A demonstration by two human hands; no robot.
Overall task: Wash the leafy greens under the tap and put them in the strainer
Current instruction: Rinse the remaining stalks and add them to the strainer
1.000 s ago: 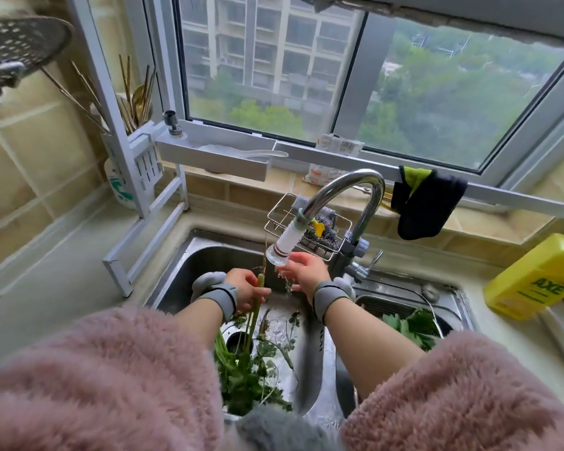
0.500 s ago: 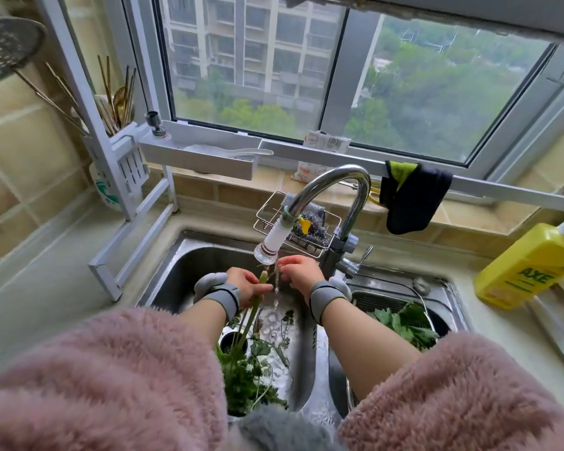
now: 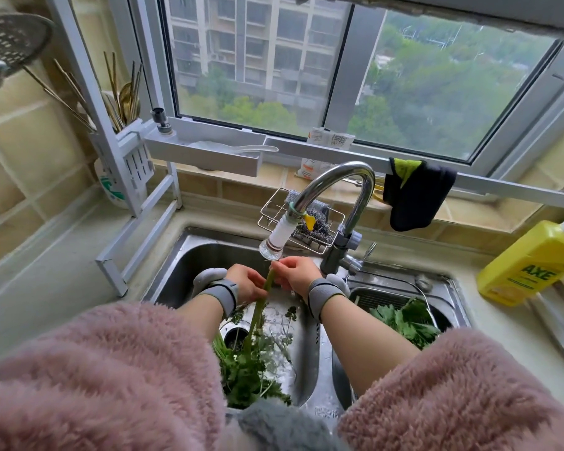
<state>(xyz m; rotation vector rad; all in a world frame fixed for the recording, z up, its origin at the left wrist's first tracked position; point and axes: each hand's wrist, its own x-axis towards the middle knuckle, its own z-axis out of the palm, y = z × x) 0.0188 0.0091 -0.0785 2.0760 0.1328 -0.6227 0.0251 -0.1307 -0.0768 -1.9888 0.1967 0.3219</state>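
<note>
Stalk: green stalk (image 3: 263, 296) pinched between both hands under the tap nozzle (image 3: 272, 246)
Left hand (image 3: 245, 283): grips lower, 7 o'clock of the right hand (image 3: 296, 275) — which pinches the top
Change: grip unchanged — water no longer visible

A long green stalk (image 3: 263, 296) stands almost upright right under the tap's white spout (image 3: 279, 237), its leafy end down in the left sink bowl (image 3: 189, 255). More leafy greens (image 3: 245, 369) lie in a wet heap at that bowl's near edge. The strainer (image 3: 388, 296) sits in the right bowl, with washed greens (image 3: 404, 320) inside
</note>
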